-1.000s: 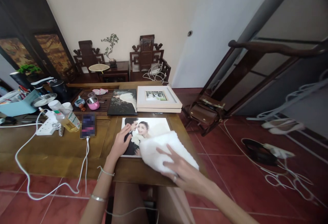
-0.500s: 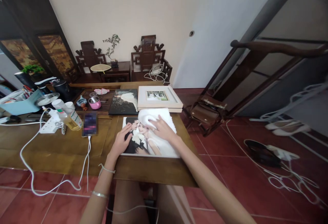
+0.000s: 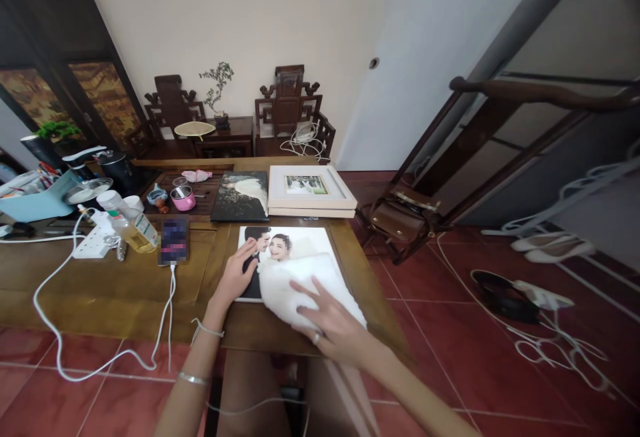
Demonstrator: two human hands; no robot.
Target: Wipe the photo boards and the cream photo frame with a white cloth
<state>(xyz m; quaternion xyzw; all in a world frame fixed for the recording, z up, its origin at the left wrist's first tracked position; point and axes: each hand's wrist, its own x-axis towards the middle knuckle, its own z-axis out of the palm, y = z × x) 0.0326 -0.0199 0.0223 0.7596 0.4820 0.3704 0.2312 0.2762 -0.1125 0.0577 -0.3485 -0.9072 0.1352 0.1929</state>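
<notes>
A large photo print (image 3: 300,245) of a couple lies flat near the front edge of the wooden table (image 3: 110,290). My left hand (image 3: 235,278) rests on its left edge with fingers spread, pressing it down. My right hand (image 3: 327,320) lies flat with fingers stretched out on a white cloth (image 3: 300,282) that covers the lower half of the print.
A framed photo (image 3: 310,190) and a dark print (image 3: 241,197) lie behind it. A phone (image 3: 173,241) on a white cable, a bottle (image 3: 127,227), a power strip (image 3: 93,242) and a pink cup (image 3: 183,198) sit left. Chair with a bag (image 3: 403,220) stands right; cables cross the red floor.
My right hand has drawn the white cloth from the top of the print back down to its lower half. My left hand has stayed on the left edge.
</notes>
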